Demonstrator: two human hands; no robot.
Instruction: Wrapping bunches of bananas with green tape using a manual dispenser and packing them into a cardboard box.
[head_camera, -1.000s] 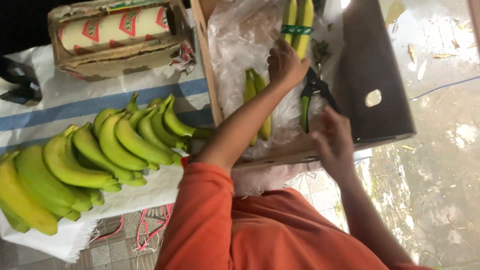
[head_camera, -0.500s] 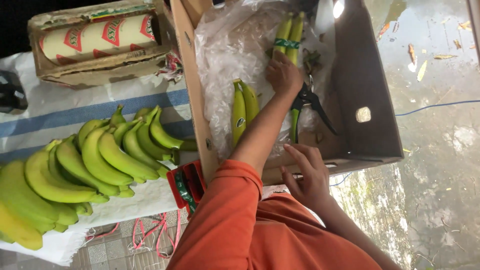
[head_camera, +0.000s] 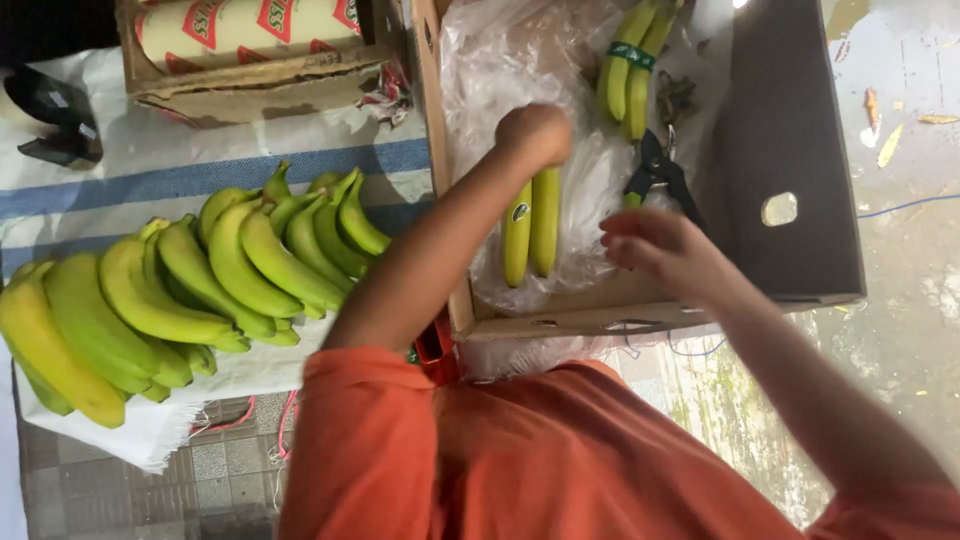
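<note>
a pair of green bananas (head_camera: 532, 232) lies on clear plastic lining (head_camera: 500, 70) inside a cardboard box (head_camera: 800, 120), directly beneath the left hand (head_camera: 535, 132). that hand is curled into a loose fist on the bananas' top end; whether it grips them cannot be told. the right hand (head_camera: 662, 250) hovers just beside them, fingers loosely open, holding nothing. black-handled clippers (head_camera: 655, 172) rest just beyond the right hand. another banded banana pair (head_camera: 632, 65) lies farther off. large bunches (head_camera: 180, 285) sit on cloth beyond the left forearm.
</note>
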